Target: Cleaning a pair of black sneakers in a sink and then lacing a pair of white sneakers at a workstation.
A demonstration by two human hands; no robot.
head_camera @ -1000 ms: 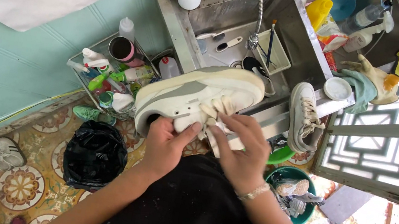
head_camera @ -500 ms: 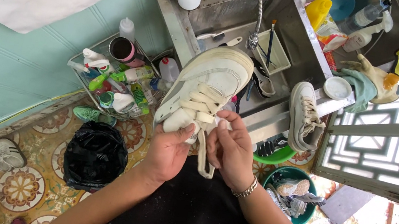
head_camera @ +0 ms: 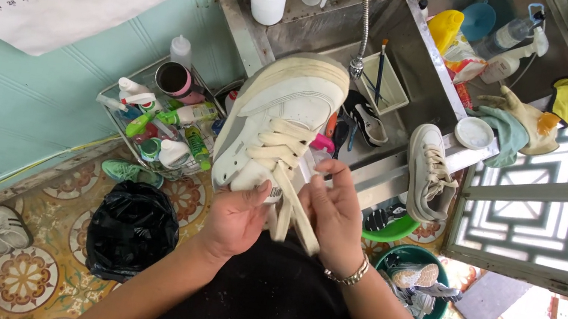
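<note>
Sneaker [head_camera: 283, 118], held over the sink [head_camera: 416, 89]: smooth off-white leather-like upper, matt; rubbery sole rim yellowed and dull. Laces [head_camera: 292, 206]: flat woven cloth, cream. Left hand [head_camera: 235, 216] grips the heel; right hand [head_camera: 332, 213] pinches the laces and wears a shiny metal bracelet [head_camera: 347, 275]. Sink: brushed metal, dull sheen. Left of the sink, wire rack [head_camera: 114, 106] of thin metal with glossy plastic bottles. Below the rack, black bag [head_camera: 132, 230]: crinkled glossy plastic. Right of the sink, gloves [head_camera: 525, 122]: matt rubber.
</note>
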